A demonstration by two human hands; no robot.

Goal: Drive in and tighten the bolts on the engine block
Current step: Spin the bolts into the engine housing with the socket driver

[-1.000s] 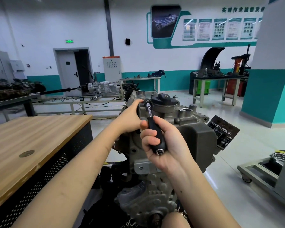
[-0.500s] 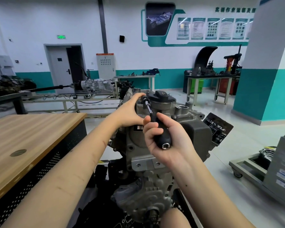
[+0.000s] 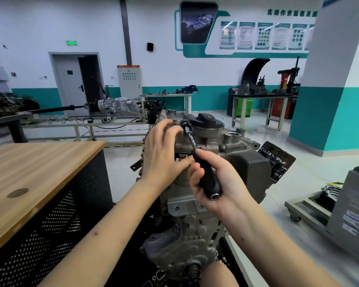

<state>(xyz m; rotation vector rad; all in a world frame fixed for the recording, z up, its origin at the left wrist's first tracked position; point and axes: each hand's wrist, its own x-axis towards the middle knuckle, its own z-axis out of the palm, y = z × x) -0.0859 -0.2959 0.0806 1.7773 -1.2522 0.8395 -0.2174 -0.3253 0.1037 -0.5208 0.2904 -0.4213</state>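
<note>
The right hand [image 3: 218,181] is gripping the black handle of the driver [image 3: 203,172], whose tip is sitting on top of the engine block [image 3: 232,154]. The left hand [image 3: 164,154], fingers loose, is resting on the block just beside it.

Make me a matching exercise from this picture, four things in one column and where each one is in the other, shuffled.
Things:
1. black-handled socket driver
2. round black oil filler cap
3. wooden-topped workbench
4. white barcode label

Places:
A. left of the grey metal engine block
B. on top of the engine block
C. gripped by the right hand
D. partly hidden behind the left hand

Pairs: 1-C, 2-B, 3-A, 4-D
</note>
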